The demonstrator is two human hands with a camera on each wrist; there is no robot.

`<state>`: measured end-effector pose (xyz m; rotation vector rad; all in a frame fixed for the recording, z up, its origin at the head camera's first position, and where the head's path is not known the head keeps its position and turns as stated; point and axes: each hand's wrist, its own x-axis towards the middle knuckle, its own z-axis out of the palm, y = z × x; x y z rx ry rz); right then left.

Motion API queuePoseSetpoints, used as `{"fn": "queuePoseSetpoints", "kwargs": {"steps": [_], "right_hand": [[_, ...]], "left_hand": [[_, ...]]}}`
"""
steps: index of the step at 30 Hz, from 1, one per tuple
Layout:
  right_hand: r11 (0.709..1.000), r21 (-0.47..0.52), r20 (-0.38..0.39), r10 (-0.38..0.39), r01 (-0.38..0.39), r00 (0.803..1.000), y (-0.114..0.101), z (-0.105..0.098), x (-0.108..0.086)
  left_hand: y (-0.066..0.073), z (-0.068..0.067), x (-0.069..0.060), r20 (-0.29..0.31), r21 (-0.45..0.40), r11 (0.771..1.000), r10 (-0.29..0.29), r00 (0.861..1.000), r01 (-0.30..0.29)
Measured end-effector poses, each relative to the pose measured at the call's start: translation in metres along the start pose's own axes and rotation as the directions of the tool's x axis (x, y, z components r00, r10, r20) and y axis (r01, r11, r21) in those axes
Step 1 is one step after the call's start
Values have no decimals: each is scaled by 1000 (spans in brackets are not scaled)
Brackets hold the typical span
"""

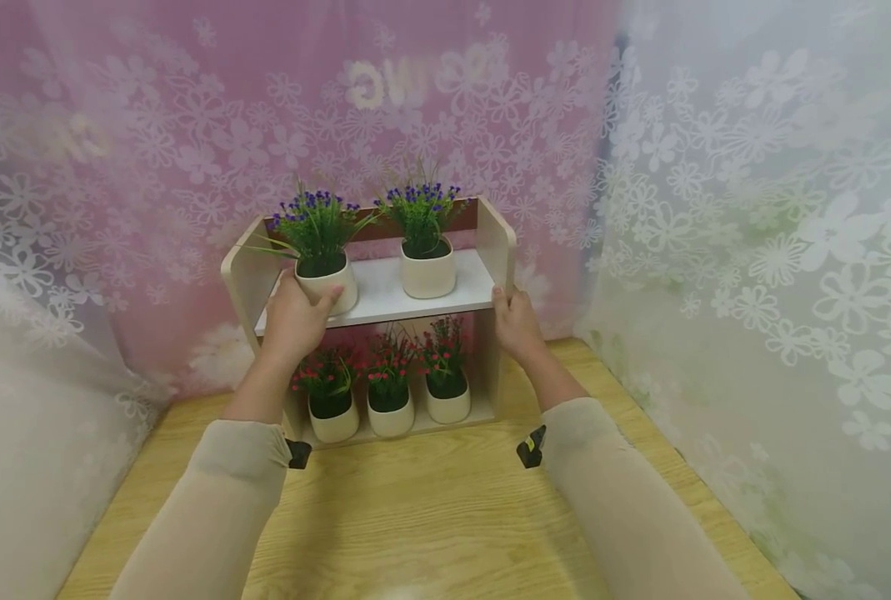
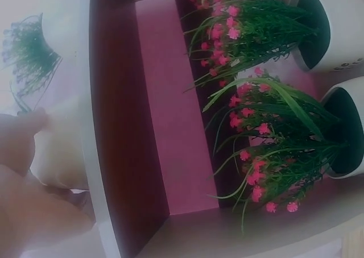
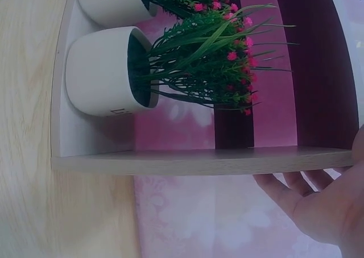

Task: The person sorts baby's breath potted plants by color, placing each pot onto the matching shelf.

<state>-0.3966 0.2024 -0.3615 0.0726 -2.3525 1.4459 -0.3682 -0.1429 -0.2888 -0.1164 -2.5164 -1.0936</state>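
On the upper board of a small two-tier shelf (image 1: 381, 287), my left hand (image 1: 295, 317) grips a white pot of purple flowers (image 1: 343, 287) at the left end, thumb across its front. The left wrist view shows the same pot (image 2: 60, 147) between thumb and fingers. A second purple-flowered pot (image 1: 428, 271) stands to its right, apart from both hands. My right hand (image 1: 518, 323) holds the shelf's right side panel, thumb at its front edge; in the right wrist view the fingers (image 3: 284, 195) lie along the panel's outer face (image 3: 227, 162).
Three white pots with red-pink flowers (image 1: 390, 412) stand in a row on the lower tier. The shelf rests on a wood-grain table (image 1: 415, 508). Pink floral curtain (image 1: 430, 108) hangs close behind, and whitish floral curtains (image 1: 753, 275) enclose the sides.
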Motion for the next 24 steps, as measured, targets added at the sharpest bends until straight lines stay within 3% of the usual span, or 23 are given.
{"fn": "queuePoseSetpoints", "kwargs": {"steps": [6, 11, 19, 21, 24], "right_hand": [[1000, -11, 16, 2, -2, 1000, -3, -4, -1], [998, -61, 119, -15, 22, 993, -5, -11, -1], [988, -152, 289, 52, -8, 956, -20, -35, -20], [973, -230, 298, 65, 5, 952, -26, -40, -29], [928, -371, 291, 71, 44, 954, -33, -44, -44]], "left_hand": [[-2, 2, 0, -9, 30, 999, 19, 1000, -19], [5, -7, -10, 9, 93, 996, 11, 1000, -11], [18, -20, -43, -5, 169, 978, 121, 993, -118], [20, -22, -53, -2, 214, 967, 145, 989, -141], [20, -24, -69, 21, 276, 949, 152, 988, -152]]}}
